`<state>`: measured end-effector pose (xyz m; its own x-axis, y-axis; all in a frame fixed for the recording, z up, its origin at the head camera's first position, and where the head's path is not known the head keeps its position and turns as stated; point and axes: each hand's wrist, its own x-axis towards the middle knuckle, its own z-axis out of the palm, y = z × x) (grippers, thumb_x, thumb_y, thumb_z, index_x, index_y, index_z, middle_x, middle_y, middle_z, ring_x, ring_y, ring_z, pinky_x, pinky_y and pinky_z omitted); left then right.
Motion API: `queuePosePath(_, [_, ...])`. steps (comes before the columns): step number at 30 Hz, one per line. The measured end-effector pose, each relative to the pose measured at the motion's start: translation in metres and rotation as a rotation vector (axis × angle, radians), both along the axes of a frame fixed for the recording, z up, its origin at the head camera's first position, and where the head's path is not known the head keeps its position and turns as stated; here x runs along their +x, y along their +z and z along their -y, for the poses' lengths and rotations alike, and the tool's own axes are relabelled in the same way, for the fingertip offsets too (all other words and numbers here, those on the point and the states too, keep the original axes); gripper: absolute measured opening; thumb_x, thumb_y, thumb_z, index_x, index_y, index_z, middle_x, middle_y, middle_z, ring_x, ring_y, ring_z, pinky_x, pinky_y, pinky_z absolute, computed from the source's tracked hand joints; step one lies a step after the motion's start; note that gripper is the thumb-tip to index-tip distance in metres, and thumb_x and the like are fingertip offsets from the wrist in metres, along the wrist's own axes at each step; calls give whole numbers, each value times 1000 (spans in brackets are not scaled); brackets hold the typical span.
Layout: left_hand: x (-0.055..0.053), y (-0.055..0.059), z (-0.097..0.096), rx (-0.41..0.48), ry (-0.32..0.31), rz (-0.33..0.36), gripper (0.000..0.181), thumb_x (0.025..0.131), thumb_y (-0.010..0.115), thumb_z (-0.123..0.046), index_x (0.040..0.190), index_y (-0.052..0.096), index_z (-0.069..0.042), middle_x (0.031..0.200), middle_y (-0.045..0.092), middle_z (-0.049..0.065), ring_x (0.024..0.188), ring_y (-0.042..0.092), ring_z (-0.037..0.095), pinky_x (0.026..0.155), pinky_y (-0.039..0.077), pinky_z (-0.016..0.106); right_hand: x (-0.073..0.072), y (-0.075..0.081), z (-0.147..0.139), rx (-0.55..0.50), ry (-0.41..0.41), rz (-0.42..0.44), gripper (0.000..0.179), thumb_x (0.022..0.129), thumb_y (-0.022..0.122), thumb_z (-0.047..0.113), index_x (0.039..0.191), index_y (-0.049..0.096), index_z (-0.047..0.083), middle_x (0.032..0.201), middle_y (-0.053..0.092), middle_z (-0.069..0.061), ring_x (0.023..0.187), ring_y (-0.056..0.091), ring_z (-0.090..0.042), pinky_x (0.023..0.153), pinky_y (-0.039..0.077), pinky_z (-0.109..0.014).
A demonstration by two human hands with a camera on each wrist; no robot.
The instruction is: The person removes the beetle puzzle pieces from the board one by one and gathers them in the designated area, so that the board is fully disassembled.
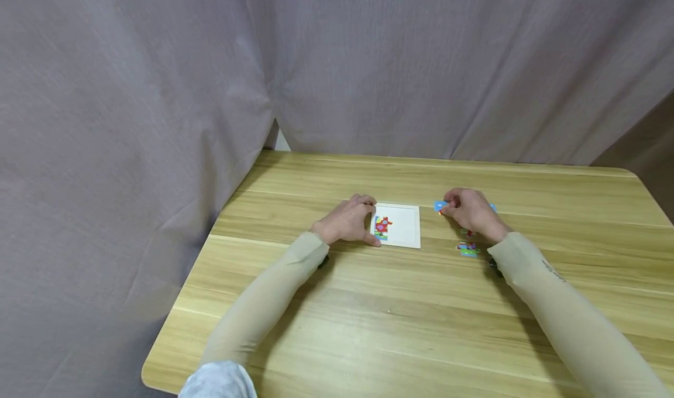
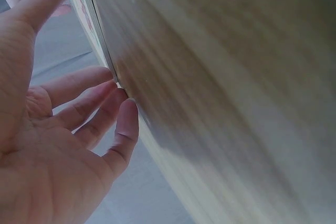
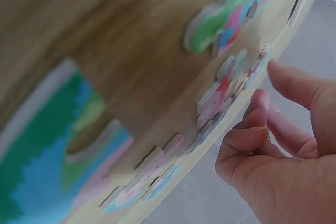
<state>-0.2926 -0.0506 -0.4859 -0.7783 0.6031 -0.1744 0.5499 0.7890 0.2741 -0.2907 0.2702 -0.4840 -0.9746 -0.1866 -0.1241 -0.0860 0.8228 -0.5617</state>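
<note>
A white square puzzle tray [image 1: 405, 225] lies on the table, with a joined strip of colored puzzle pieces [image 1: 382, 227] along its left side. My left hand [image 1: 347, 219] holds the tray by its left edge, thumb at the near corner and fingers at the far one. In the left wrist view, curved fingertips [image 2: 127, 116] touch the tray's rim. My right hand [image 1: 474, 210] is over loose pieces to the right, fingertips by a blue puzzle piece [image 1: 439, 205]. The right wrist view shows thumb and index finger apart near a small piece [image 3: 258, 68] on the table.
A green and blue puzzle piece [image 1: 468, 250] lies nearer than the right hand, and another blue piece [image 1: 492, 207] shows beyond it. The wooden table [image 1: 368, 328] ends at grey curtains [image 1: 395, 64] behind and at left.
</note>
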Motion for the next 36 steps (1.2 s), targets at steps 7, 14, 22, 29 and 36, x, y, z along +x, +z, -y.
queuePosePath(7, [0,0,0,2,0,-3,74,83,92,-58,134,71,-8,171,48,4,157,46,26,131,43,47,6,3,11,-30,14,-58,35,105,71,16,128,69,-10,103,69,-16,85,60,-22,75,48,-28])
queuePosePath(14, [0,-1,-1,-4,7,2,73,83,92,-58,133,71,-10,172,48,3,158,45,26,132,43,49,10,1,32,-45,110,-138,25,104,72,13,117,75,-9,98,74,-16,89,64,-25,82,52,-35])
queuePosePath(22, [-1,-1,-1,-12,1,-7,74,84,91,-59,137,71,-11,171,48,2,158,44,25,132,42,46,13,-1,59,-49,149,-109,19,106,69,8,117,76,-6,100,77,-17,87,64,-22,79,52,-33])
queuePosePath(29, [-1,-1,0,0,9,0,73,84,91,-59,135,71,-11,171,48,3,158,45,26,132,42,46,10,-7,74,-72,193,-110,12,101,73,4,108,79,-4,94,78,-15,84,67,-20,77,52,-30])
queuePosePath(36, [-1,0,-1,-4,10,-7,75,83,92,-59,136,71,-10,171,48,2,156,46,25,131,44,47,11,-8,89,-57,236,-100,7,98,75,4,101,80,0,88,78,-10,80,65,-17,75,52,-29])
